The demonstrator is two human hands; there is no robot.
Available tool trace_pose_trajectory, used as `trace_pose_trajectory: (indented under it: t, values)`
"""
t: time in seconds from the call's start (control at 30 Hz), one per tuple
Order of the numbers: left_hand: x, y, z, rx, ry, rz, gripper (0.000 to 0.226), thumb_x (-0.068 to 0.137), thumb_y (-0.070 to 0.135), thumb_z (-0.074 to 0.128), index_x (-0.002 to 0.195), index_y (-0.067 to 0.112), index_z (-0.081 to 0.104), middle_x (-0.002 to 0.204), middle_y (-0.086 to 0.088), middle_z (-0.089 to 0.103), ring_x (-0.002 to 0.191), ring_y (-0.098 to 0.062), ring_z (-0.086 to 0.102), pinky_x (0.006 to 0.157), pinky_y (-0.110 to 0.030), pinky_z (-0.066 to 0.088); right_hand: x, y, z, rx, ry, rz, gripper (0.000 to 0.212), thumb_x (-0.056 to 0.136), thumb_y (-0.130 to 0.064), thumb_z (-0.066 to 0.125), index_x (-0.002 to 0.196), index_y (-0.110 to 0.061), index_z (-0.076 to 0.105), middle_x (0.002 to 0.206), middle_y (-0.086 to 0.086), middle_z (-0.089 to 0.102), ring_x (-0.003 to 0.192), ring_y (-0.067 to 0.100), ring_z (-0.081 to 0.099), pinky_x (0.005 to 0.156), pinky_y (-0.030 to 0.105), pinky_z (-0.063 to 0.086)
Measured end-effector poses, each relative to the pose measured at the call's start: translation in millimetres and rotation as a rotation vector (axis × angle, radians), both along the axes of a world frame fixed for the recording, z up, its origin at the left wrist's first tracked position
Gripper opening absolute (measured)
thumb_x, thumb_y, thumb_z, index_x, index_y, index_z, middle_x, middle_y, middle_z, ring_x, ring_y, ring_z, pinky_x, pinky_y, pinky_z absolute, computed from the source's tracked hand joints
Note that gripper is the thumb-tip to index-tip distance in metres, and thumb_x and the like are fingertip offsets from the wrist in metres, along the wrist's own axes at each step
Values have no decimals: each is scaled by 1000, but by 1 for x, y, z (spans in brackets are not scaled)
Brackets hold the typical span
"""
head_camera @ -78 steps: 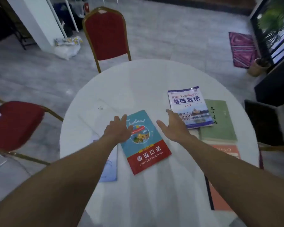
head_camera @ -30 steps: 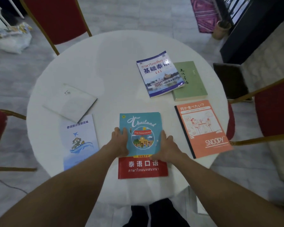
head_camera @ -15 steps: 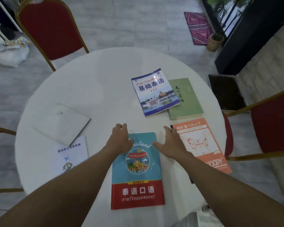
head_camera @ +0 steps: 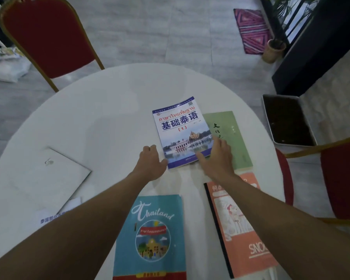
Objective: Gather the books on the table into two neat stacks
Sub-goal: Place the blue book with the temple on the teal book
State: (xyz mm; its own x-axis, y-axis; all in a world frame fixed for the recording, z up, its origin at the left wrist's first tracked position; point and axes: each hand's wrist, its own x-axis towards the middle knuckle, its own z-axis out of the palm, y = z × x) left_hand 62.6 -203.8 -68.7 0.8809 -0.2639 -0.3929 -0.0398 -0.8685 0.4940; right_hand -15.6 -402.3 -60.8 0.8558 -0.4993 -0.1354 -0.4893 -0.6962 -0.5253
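Several books lie on a round white table. A blue-and-white textbook partly overlaps a green book. My left hand touches the textbook's near left corner with relaxed fingers. My right hand lies with straight fingers on its near right corner and the green book. Near me lie the teal Thailand book and an orange Snoopy notebook. On the left sit a white book and a pale blue booklet, partly hidden by my left arm.
A red chair stands behind the table at the far left, another red chair at the right. A dark tray, a potted plant and a pink rug are on the floor to the right.
Both hands left the Thailand book, which lies near the table's front edge, and reached forward to the blue-and-white textbook. The camera view tilted up.
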Motion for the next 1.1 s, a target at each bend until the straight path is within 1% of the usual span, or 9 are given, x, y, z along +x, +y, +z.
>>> trace_pose_trajectory:
  t: [0.13, 0.3, 0.4, 0.53, 0.63, 0.8, 0.93, 1.03, 1.1]
  values:
    - [16, -19, -9, 11, 23, 48, 56, 89, 43, 61, 132, 13, 41, 135, -10, 45, 119, -23, 50, 82, -30, 47, 24, -16, -5, 31, 30, 17, 78, 88, -45, 67, 149, -16, 30, 148, 7, 40, 134, 26, 38, 112, 43, 35]
    - [28, -35, -21, 42, 77, 95, 51, 90, 41, 60, 129, 11, 44, 130, -11, 47, 116, -22, 50, 87, -33, 51, 43, -22, -9, 103, 65, 30, 79, 91, -35, 67, 153, -13, 24, 149, 9, 39, 135, 27, 39, 113, 45, 36]
    - [30, -42, -26, 42, 106, 136, 52, 89, 40, 62, 128, 10, 46, 129, -13, 45, 117, -25, 51, 96, -40, 52, 47, -21, -14, 76, 95, 26, 80, 92, -32, 67, 154, -10, 22, 149, 10, 38, 137, 28, 35, 113, 42, 33]
    - [33, -50, -30, -56, 213, 283, 52, 85, 30, 69, 126, 9, 46, 131, -15, 46, 115, -29, 56, 95, -44, 54, 51, -19, -20, 55, 125, 14, 72, 90, -29, 68, 147, -11, 29, 141, 11, 39, 130, 28, 38, 109, 41, 37]
    - [36, -53, -29, -127, 291, 441, 54, 81, 22, 73, 126, 11, 45, 132, -14, 48, 114, -30, 57, 93, -45, 56, 56, -16, -21, 136, 166, -21, 69, 88, -23, 72, 144, -13, 33, 137, 11, 41, 124, 27, 45, 108, 45, 42]
    - [38, -52, -25, -291, 352, 565, 37, 85, 7, 69, 120, 8, 59, 125, -14, 64, 103, -29, 65, 81, -38, 60, 56, -15, -21, 258, 178, -29, 62, 79, -7, 79, 127, -13, 40, 123, 8, 49, 110, 26, 55, 98, 45, 50]
    - [32, -58, -13, -432, 369, 577, 45, 85, -2, 65, 122, 9, 41, 112, -5, 59, 94, -20, 60, 53, -24, 52, 49, -14, -21, 338, 164, -33, 58, 80, 0, 76, 123, -15, 39, 119, 7, 50, 107, 29, 59, 89, 45, 56]
    - [30, -53, -3, -435, 364, 533, 47, 85, -3, 64, 115, 17, 34, 106, 1, 52, 85, -14, 58, 50, -20, 49, 40, -13, -18, 443, 140, -73, 56, 81, 0, 76, 117, -18, 37, 115, 4, 50, 98, 25, 61, 74, 40, 62]
    - [26, -44, 7, -448, 367, 491, 52, 85, -5, 64, 117, 20, 32, 106, 2, 52, 82, -13, 58, 49, -20, 50, 32, -9, -12, 514, 120, -93, 56, 81, 0, 77, 114, -20, 36, 114, 2, 49, 90, 20, 60, 63, 32, 62]
